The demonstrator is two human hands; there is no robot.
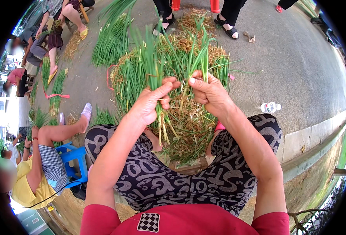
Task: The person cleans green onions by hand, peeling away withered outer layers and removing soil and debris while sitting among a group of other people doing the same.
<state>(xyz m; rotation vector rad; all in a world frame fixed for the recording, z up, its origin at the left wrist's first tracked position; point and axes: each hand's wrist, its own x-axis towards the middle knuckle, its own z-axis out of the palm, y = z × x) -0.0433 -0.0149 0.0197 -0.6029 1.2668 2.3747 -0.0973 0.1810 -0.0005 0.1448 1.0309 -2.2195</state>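
Observation:
My left hand (151,102) is closed around a bunch of thin spring onions (154,76). Their green tops point away from me, blurred, and their pale root ends hang below my fist. To the right of it, apart from that bunch, my right hand (209,92) pinches a few green stalks (205,58) between thumb and fingers, leaves upward. Beneath both hands lies a wide heap of spring onions (128,82), with brown dry peelings (186,131) piled nearest me between my knees.
Another green bundle (112,43) lies at the far left of the heap, near a red ribbon (111,76). A plastic bottle (270,107) lies on the pavement to the right. People sit along the left, one beside a blue stool (74,162). Someone's sandalled feet (227,29) are beyond the heap.

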